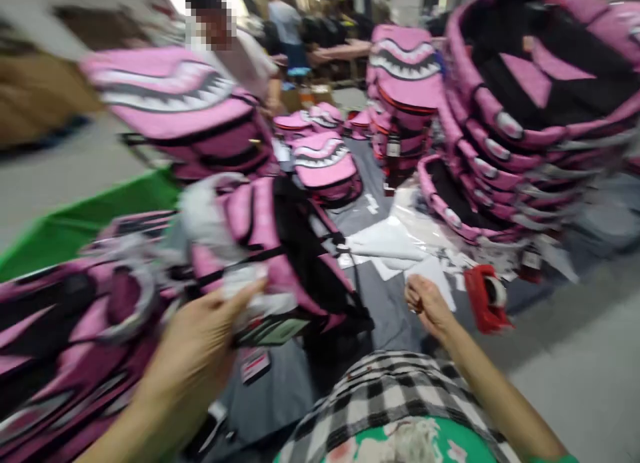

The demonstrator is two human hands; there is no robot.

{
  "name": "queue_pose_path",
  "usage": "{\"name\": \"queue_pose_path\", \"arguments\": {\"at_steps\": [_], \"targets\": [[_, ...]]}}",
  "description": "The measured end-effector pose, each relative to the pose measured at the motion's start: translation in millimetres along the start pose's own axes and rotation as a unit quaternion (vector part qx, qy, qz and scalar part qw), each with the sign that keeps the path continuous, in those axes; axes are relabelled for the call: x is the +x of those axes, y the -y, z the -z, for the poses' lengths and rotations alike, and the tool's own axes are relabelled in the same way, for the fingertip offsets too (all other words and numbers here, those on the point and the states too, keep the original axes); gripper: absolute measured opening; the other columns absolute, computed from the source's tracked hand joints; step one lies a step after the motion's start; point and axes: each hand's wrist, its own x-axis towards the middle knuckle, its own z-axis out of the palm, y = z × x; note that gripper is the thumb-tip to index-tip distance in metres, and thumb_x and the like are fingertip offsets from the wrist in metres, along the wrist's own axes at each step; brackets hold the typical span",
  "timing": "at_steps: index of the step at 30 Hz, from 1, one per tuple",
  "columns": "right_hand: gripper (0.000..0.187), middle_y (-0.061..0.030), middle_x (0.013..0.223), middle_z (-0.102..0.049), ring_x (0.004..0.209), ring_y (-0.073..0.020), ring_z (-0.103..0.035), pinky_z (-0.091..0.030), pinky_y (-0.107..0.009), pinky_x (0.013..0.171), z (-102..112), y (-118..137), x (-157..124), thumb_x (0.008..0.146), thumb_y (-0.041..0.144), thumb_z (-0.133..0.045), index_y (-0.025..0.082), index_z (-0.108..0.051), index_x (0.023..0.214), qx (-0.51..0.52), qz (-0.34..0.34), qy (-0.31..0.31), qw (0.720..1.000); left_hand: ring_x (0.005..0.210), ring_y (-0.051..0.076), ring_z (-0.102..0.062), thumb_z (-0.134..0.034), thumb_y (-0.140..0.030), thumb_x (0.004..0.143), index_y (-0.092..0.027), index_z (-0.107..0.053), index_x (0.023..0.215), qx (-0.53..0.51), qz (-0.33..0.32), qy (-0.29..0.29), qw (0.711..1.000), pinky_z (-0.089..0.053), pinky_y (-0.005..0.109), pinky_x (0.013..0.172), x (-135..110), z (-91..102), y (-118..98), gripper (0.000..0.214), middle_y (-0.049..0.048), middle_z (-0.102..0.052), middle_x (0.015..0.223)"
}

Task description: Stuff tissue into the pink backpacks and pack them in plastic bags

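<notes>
1. The backpack (280,250), pink and black, stood on edge in the middle of a grey mat (390,330), much blurred.
2. The left hand (200,350) had its fingers curled shut on the backpack's near lower edge, where something white showed. A tag (255,365) hung just below the backpack.
3. The right hand (425,303), right of the backpack and apart from it, was balled into a fist over the mat. I could not tell whether it held anything.
4. Judged risk: with only one hand on one edge, the backpack could tip or slip. Its loose black strap (325,240) could catch on its neighbours.
5. A pile (60,343) of like bags pressed against the backpack's left side, so there was little room to swing it that way.
6. Clear plastic and white sheets (395,240) lay just right of the backpack, and a red tape dispenser (485,300) beyond them.
7. A tall stack (525,116) of opened bags leaned far right of the backpack. A slide there could bury the sheets.
8. A green bin (75,230) sat left of the backpack, and a person (245,56) stood behind it.
</notes>
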Motion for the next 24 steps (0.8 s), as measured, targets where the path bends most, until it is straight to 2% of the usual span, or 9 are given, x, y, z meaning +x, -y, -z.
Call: {"name": "queue_pose_path", "arguments": {"at_steps": [2,4,5,7,9,13,18,21,24], "targets": [[0.051,0.01,0.051,-0.035,0.046,-0.0067,-0.026,-0.023,-0.02,0.044,-52.7,44.9,9.1,0.077,0.065,-0.073,0.022,-0.047,0.072,-0.023,0.065,0.16,0.985,0.062,0.019,-0.065,-0.084,-0.045,0.064,-0.011,-0.073,0.072,-0.046,0.003,-0.001,0.999,-0.054,0.031,0.06,5.0,0.6,0.7,0.036,0.0061,-0.072,0.07],[0.048,0.0089,0.053,-0.039,0.046,-0.0068,-0.028,-0.024,-0.021,0.044,-105.1,82.0,12.4,0.082,0.063,-0.071,0.021,-0.05,0.074,-0.08,0.123,0.284,0.948,0.053,0.015,-0.059,-0.089,-0.045,0.052,-0.011,-0.071,0.066,-0.107,-0.01,0.015,0.994,-0.047,0.026,0.053,12.5,-0.1,1.6,0.04,0.0051,-0.069,0.063],[0.048,0.0079,0.055,-0.041,0.047,-0.0071,-0.031,-0.026,-0.022,0.045,-129.2,95.1,11.6,0.082,0.063,-0.07,0.02,-0.051,0.074,-0.113,0.15,0.327,0.926,0.051,0.013,-0.056,-0.089,-0.045,0.049,-0.011,-0.071,0.065,-0.133,-0.02,0.022,0.991,-0.044,0.024,0.051,15.3,-0.9,1.7,0.042,0.0044,-0.068,0.061],[0.048,0.0057,0.058,-0.046,0.05,-0.0083,-0.038,-0.032,-0.022,0.047,-168.4,110.1,8.3,0.083,0.064,-0.068,0.019,-0.054,0.074,-0.171,0.207,0.374,0.888,0.05,0.011,-0.053,-0.089,-0.044,0.047,-0.011,-0.071,0.062,-0.169,-0.043,0.028,0.984,-0.041,0.022,0.051,17.8,-2.9,2.0,0.041,0.0032,-0.067,0.058],[0.045,0.0037,0.061,-0.052,0.053,-0.0095,-0.043,-0.035,-0.022,0.05,-192.2,114.0,6.5,0.087,0.061,-0.064,0.019,-0.055,0.074,-0.226,0.269,0.371,0.86,0.052,0.01,-0.053,-0.089,-0.043,0.049,-0.011,-0.072,0.063,-0.188,-0.058,0.033,0.98,-0.04,0.022,0.053,17.2,-4.0,3.3,0.038,0.0027,-0.066,0.059],[0.035,0.0017,0.061,-0.059,0.054,-0.0105,-0.048,-0.034,-0.023,0.052,-203.6,114.7,8.9,0.092,0.046,-0.061,0.019,-0.058,0.07,-0.347,0.354,0.314,0.809,0.054,0.012,-0.055,-0.087,-0.042,0.056,-0.012,-0.073,0.068,-0.185,-0.062,0.063,0.979,-0.04,0.023,0.054,16.3,-0.6,8.7,0.036,0.0029,-0.068,0.063],[0.027,0.0021,0.058,-0.062,0.05,-0.0107,-0.049,-0.03,-0.023,0.052,-203.1,120.4,8.3,0.089,0.033,-0.068,0.02,-0.061,0.066,-0.468,0.369,0.265,0.758,0.058,0.012,-0.057,-0.088,-0.04,0.058,-0.012,-0.075,0.07,-0.213,-0.061,0.094,0.971,-0.044,0.023,0.059,15.3,4.7,7.9,0.033,0.0037,-0.07,0.068],[0.03,0.0019,0.057,-0.063,0.048,-0.0107,-0.05,-0.029,-0.023,0.051,-204.6,122.3,7.9,0.088,0.033,-0.07,0.02,-0.06,0.064,-0.48,0.381,0.253,0.749,0.059,0.012,-0.057,-0.089,-0.044,0.055,-0.012,-0.075,0.073,-0.225,-0.047,0.11,0.967,-0.044,0.023,0.06,14.1,5.2,5.5,0.04,0.0044,-0.07,0.069],[0.03,0.0006,0.058,-0.065,0.049,-0.0115,-0.053,-0.032,-0.023,0.05,-203.3,125.2,7.7,0.09,0.035,-0.066,0.019,-0.061,0.066,-0.465,0.366,0.272,0.759,0.057,0.011,-0.056,-0.086,-0.055,0.058,-0.011,-0.073,0.071,-0.243,-0.029,0.129,0.961,-0.043,0.022,0.057,15.0,4.2,5.3,0.048,0.0036,-0.067,0.064]]}}
